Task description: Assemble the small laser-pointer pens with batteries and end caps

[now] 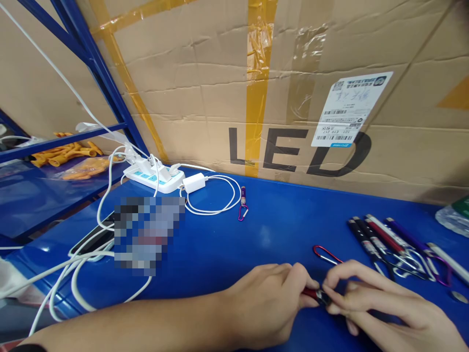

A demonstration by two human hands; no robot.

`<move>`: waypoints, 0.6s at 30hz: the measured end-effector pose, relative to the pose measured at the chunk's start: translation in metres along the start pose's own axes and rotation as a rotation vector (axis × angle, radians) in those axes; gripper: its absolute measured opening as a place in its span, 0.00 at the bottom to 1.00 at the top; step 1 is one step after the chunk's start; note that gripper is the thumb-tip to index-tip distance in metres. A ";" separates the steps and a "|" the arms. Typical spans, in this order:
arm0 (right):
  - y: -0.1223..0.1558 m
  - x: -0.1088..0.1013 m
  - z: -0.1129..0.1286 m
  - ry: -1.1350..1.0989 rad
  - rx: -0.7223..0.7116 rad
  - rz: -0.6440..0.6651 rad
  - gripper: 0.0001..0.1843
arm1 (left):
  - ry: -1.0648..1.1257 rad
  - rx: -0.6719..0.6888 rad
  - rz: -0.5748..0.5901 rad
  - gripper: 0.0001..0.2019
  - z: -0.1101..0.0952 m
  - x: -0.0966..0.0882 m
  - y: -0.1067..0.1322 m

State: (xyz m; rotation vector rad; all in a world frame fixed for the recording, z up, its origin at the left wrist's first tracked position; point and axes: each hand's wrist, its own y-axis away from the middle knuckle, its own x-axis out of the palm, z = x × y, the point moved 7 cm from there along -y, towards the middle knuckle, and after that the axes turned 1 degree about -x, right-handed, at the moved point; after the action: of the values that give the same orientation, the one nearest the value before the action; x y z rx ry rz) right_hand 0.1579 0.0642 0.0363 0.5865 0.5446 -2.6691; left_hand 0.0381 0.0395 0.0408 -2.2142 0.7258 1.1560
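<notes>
My left hand is closed around a small red keychain laser pointer at the lower middle of the view. At its dark end, the fingers of my right hand pinch from the other side; my fingers hide most of the pointer. A red carabiner clip shows just above my right fingers. Further right lie several similar pointers with clips, among them a black one, a red one and a purple one. Another purple pointer with its clip lies apart, further back.
A white power strip with plugs, a white adapter and loose cables occupy the left of the blue table. A large cardboard box stands behind. A small round metal piece lies far right. Orange items rest on a shelf.
</notes>
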 end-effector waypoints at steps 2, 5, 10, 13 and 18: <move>-0.002 0.003 -0.002 -0.005 0.027 0.068 0.11 | -0.021 0.026 0.006 0.04 -0.001 0.002 0.001; -0.003 0.005 -0.002 0.002 0.042 0.121 0.11 | -0.071 0.053 0.008 0.03 -0.003 0.003 0.001; -0.002 0.003 0.001 0.066 0.034 0.067 0.11 | -0.155 0.062 0.033 0.03 -0.003 0.005 0.001; -0.002 0.003 0.004 0.133 -0.001 0.040 0.13 | -0.173 0.064 0.038 0.03 -0.002 0.006 0.001; -0.002 0.002 0.011 0.168 -0.081 -0.015 0.20 | -0.196 0.078 -0.024 0.01 -0.002 0.004 0.002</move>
State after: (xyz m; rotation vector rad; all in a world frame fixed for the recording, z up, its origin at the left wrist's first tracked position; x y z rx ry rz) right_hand 0.1523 0.0611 0.0451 0.7911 0.7019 -2.6121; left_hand 0.0398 0.0359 0.0378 -2.0060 0.6492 1.2889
